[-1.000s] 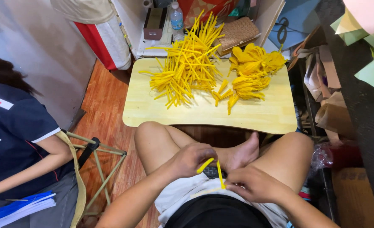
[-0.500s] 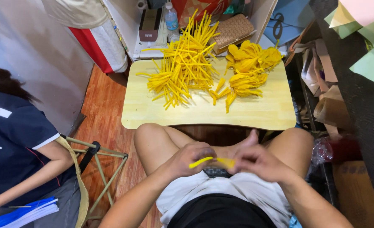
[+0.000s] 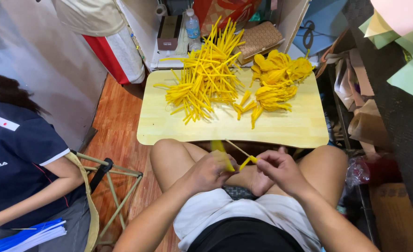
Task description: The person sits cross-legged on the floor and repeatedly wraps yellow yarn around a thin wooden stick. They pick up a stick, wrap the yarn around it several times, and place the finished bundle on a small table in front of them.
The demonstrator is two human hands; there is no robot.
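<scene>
I sit cross-legged behind a low wooden table [image 3: 285, 128]. My left hand [image 3: 209, 171] grips a yellow strip [image 3: 221, 150] over my lap. My right hand [image 3: 277, 169] pinches a thin stick with a yellow tip [image 3: 243, 156] beside it. The two hands nearly touch in front of my knees. On the table lies a big heap of yellow sticks [image 3: 205, 79] at the middle left. A pile of finished yellow pieces [image 3: 277, 80] lies at the right. A few loose yellow bits [image 3: 248, 107] lie between the two piles.
Another person in a dark shirt [image 3: 17, 163] sits at the left, with blue sheets [image 3: 34, 233] on the lap. A folding metal frame [image 3: 111, 179] stands between us. Behind the table are a water bottle [image 3: 192, 24], a brown box [image 3: 169, 30] and a woven pouch [image 3: 258, 39]. Paper rolls [image 3: 362, 123] crowd the right.
My hands have lifted off my lap and come apart a little. The yellow strip now stands up in my left hand, and my right hand holds the thin stick out toward the table.
</scene>
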